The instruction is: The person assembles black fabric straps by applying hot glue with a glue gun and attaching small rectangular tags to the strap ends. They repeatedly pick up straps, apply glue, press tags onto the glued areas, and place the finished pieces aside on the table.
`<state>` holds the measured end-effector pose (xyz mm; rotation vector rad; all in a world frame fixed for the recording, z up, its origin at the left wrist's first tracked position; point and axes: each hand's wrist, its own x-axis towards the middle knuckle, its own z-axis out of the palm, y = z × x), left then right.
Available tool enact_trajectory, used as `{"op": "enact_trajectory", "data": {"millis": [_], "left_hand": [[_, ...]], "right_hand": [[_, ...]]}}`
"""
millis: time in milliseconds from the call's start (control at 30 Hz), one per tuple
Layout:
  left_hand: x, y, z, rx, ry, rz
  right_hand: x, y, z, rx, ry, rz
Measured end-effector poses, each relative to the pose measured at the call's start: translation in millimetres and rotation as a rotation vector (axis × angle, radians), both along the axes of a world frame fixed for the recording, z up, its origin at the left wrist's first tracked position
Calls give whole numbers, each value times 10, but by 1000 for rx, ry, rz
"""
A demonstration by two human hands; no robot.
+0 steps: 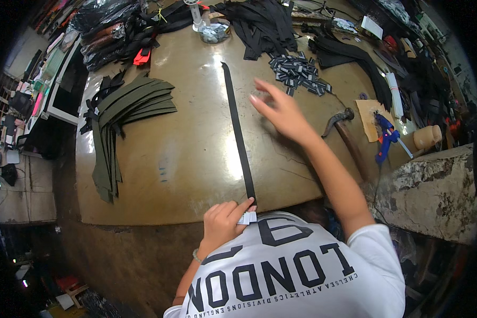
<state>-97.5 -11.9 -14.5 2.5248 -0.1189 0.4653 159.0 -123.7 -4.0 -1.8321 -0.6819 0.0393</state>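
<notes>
Brown tabletop (191, 138) — my left hand (222, 220) grips a white piece (247, 218), touching the black strap (237, 130); my right hand (283, 114) hovers, fingers parted.

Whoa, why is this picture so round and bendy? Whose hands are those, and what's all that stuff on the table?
There's no machine here, just a person's two bare hands. A wide camera worn on their head looks down, so straight edges bend. The left hand touches the near end of a long black strip, with a small white piece sticking out of its grip. The right hand is open beside the strip and holds nothing. Around them on the table are dark green strips, a pile of small dark pieces, a hammer and a blue glue gun.
</notes>
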Motion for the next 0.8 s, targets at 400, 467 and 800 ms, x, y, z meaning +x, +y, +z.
{"op": "enact_trajectory", "data": {"millis": [400,467,800], "left_hand": [[-19,131,-42,-18,-28,-134],[-20,133,-47,-14,-27,-135],[-41,150,-97,-20,-49,-107]], "right_hand": [[-456,-3262,-455,-137,-174,-1098],[-231,-3275,-440,79,-4,-826],[-312,-1578,330,-29,263,-242]]}}
